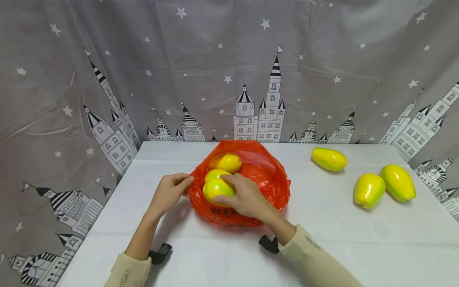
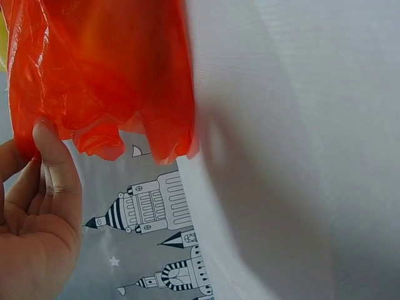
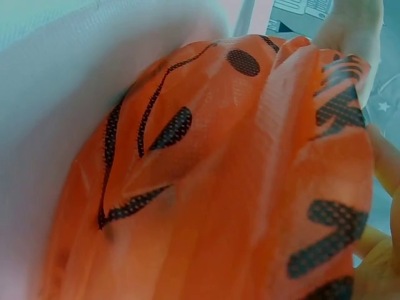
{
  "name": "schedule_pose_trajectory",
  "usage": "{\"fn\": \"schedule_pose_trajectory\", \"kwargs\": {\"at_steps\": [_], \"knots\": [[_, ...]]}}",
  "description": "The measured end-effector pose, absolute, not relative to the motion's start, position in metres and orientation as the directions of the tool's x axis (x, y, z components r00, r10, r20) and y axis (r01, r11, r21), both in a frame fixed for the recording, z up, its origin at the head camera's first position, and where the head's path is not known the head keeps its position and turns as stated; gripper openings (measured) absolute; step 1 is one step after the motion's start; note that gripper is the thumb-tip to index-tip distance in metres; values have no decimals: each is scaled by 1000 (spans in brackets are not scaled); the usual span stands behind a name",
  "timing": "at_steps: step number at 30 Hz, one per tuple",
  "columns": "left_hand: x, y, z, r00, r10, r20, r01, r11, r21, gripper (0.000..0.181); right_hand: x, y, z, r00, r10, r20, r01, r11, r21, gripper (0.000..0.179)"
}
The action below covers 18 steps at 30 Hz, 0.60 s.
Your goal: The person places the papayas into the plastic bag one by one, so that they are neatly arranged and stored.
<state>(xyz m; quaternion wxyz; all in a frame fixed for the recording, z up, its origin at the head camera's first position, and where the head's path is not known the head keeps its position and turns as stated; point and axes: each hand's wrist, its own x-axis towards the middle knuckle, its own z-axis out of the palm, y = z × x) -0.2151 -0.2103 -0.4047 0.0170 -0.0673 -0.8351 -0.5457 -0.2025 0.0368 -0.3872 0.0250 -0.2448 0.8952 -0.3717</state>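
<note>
An orange-red plastic bag (image 1: 267,179) stands with its mouth spread on the white table. My left hand (image 1: 168,193) pinches the left rim of the bag between thumb and fingers, which the left wrist view also shows. Inside the bag's mouth, my right hand (image 1: 245,196) grips a glossy yellow-green mango (image 1: 216,189), thumb on the near side and fingers over the far side. Two more mangoes lie beyond it in the bag: one mango (image 1: 214,174) right behind, another mango (image 1: 229,162) farther back. In the right wrist view the bag's printed side (image 3: 206,162) hides most of the hand.
On the right of the white table (image 1: 222,255) lie three more mangoes: one mango (image 1: 329,159) at the back, a mango (image 1: 369,190) closer in, and a mango (image 1: 398,182) beside it. A grey curtain (image 1: 215,59) with castles and stars hangs behind.
</note>
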Motion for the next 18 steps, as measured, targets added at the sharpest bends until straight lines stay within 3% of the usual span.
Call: {"fn": "schedule_pose_trajectory", "kwargs": {"at_steps": [10,18], "knots": [[-215,-211,-405,-990,92,105,133,390,911,32,-207,31,-393,-912,-401,87,-349,646,-679,66],[-215,-212,-405,-992,89,92,119,387,914,34,-209,28,-397,-906,-411,101,-370,652,-662,63]]}}
